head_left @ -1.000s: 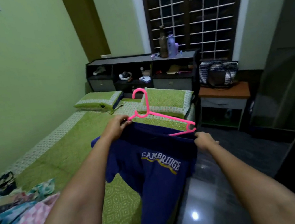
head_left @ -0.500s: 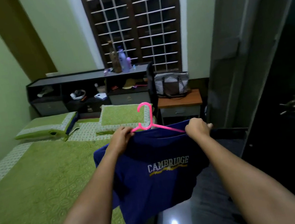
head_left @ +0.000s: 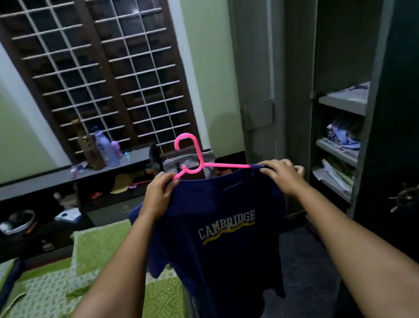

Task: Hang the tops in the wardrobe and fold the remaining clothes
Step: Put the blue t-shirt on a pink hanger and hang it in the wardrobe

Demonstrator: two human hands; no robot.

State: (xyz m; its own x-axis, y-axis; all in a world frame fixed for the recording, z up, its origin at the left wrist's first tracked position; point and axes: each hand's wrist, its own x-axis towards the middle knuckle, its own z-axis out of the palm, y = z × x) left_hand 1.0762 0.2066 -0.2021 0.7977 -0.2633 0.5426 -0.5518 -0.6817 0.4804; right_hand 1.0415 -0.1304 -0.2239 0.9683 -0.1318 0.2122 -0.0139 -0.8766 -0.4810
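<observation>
Hands: left [head_left: 161,196], right [head_left: 283,176] grip shirt [head_left: 224,251] shoulders | hanger [head_left: 192,161] arms hidden inside

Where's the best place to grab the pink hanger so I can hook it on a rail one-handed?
Probably the neck of the pink hanger, just under the hook, coming from above. It stands upright and bare above the blue T-shirt, centred between the left hand and right hand gripping the shoulders.

Head-worn view, forward and down.
</observation>
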